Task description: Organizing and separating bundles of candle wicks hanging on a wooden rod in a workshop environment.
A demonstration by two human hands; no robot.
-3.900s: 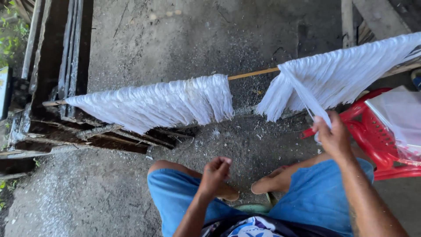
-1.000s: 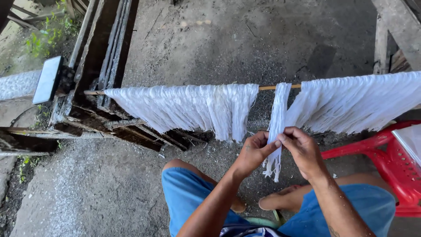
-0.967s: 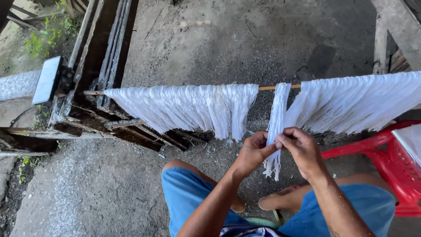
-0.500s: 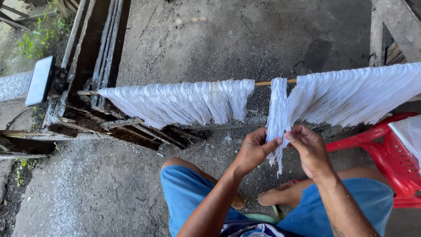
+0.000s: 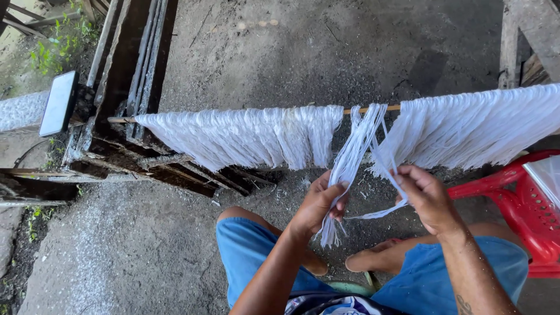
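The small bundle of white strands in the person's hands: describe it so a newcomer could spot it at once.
A thin wooden pole runs across the view, draped with two wide curtains of white fibre strands. In the gap between them hangs a small white bundle. Unlike its neighbours, it is split: the left hand grips most, the right hand pulls a few strands aside.

We see one view only, from a camera worn on the head, looking steeply down and forward past our own blue-shorted knees [image 5: 251,251]. It sits close above our left hand [image 5: 318,204] and right hand [image 5: 429,198], facing a thin wooden pole [image 5: 361,109] hung with white fibres [image 5: 245,137] over grey concrete ground [image 5: 146,245].
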